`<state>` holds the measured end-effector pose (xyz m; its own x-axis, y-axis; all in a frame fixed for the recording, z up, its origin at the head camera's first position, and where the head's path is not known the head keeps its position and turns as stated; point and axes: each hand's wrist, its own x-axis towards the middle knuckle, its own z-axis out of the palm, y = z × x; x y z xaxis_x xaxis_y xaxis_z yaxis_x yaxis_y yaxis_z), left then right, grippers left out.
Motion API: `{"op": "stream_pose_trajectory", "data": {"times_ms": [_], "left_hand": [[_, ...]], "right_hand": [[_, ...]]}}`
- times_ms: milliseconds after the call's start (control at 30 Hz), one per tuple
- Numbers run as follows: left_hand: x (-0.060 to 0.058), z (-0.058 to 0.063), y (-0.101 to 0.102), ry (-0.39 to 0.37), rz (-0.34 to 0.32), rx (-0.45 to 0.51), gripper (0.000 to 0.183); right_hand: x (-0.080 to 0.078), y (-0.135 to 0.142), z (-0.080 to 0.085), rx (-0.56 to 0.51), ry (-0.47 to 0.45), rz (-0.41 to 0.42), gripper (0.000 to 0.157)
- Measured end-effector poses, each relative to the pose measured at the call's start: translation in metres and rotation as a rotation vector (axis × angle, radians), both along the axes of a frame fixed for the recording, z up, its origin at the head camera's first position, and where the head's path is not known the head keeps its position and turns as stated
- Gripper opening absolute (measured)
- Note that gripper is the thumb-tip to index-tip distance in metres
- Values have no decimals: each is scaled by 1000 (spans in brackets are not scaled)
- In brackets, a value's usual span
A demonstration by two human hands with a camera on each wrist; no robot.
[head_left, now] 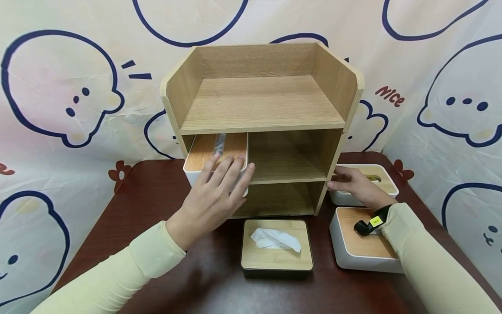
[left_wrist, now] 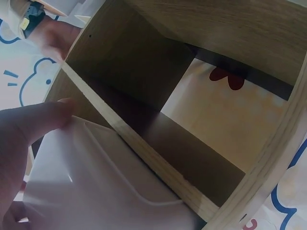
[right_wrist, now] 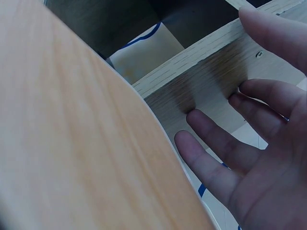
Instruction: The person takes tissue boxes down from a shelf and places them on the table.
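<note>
A white tissue box with a wood lid [head_left: 198, 152] sticks out from the upper left compartment of a wooden desk shelf [head_left: 262, 102]. My left hand [head_left: 213, 200] holds its front, fingers lying over the lid. In the left wrist view, the thumb touches the box's white plastic body [left_wrist: 105, 177] beside the divider. Against the shelf's right side, my right hand [head_left: 354, 185] steadies the panel. The right wrist view has its fingertips [right_wrist: 199, 117] touching the outer face and the thumb at the front edge.
A black-based tissue box [head_left: 255, 261] with a tissue pulled up stands before the shelf. To the right, a white box with an orange-toned wood lid [head_left: 349, 244] lies under my right wrist. Behind it sits another white box with a pale lid [head_left: 386, 183].
</note>
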<state>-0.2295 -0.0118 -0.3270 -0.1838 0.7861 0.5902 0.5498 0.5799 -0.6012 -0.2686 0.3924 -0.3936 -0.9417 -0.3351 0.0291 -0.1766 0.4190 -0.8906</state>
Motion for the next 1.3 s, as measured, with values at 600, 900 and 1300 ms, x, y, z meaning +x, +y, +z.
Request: {"op": "stream_pose_trajectory", "data": {"times_ms": [600,900,1300], "left_hand": [[-1,-7,6,57,9,0,44],[-3,-8,7,78,-32,19,42],[-2,-3,7,60,-78,40,42]], "right_hand": [[-2,0,-1,-6,-20,3,69],[-3,1,-3,-8,-15,10,72],[-5,1,-3,-12,-13,4,73]]}}
